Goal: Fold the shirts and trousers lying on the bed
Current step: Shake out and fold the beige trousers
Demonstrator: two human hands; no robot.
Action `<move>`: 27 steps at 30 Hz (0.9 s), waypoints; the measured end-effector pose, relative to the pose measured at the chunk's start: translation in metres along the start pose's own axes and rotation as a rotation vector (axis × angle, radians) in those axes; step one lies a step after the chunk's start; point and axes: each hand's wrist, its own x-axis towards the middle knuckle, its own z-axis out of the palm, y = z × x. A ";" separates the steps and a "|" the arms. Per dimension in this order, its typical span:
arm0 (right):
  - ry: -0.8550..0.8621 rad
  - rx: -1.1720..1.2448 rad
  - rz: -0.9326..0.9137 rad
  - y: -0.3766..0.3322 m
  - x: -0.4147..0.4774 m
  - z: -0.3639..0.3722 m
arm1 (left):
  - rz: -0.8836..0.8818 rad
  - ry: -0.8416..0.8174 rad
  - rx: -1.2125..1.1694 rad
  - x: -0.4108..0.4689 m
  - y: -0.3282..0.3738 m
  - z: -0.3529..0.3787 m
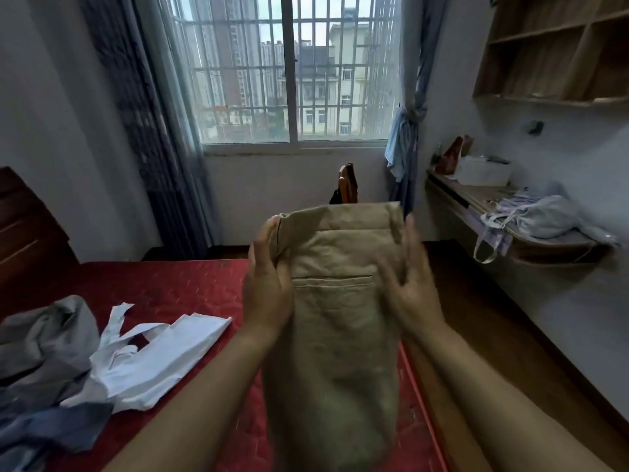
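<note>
Beige trousers (335, 321) hang in the air over the red bed (190, 287), waistband up and back pocket facing me. My left hand (267, 284) grips their left side below the waistband. My right hand (410, 284) is blurred, fingers spread, pressed flat against the right side of the trousers. A white shirt (153, 362) lies spread on the bed at the left. Beside it a grey garment (44, 338) and a dark blue one (58, 430) lie crumpled at the bed's left edge.
A dark wooden headboard (23, 226) stands at the far left. A wall shelf-desk (531, 226) on the right holds a pale bag and boxes. A barred window (292, 69) with curtains faces me, and a wooden chair back (347, 183) stands below it.
</note>
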 end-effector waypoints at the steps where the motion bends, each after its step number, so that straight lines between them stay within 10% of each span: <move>1: -0.044 -0.037 0.009 0.009 -0.015 0.005 | -0.015 -0.011 0.041 -0.005 -0.002 0.003; 12: -0.023 -0.140 0.054 0.029 -0.051 0.035 | -0.259 -0.184 0.173 -0.109 -0.047 -0.002; 27: -0.094 -0.219 0.220 0.050 -0.149 0.053 | -0.132 -0.462 0.144 -0.144 -0.062 -0.055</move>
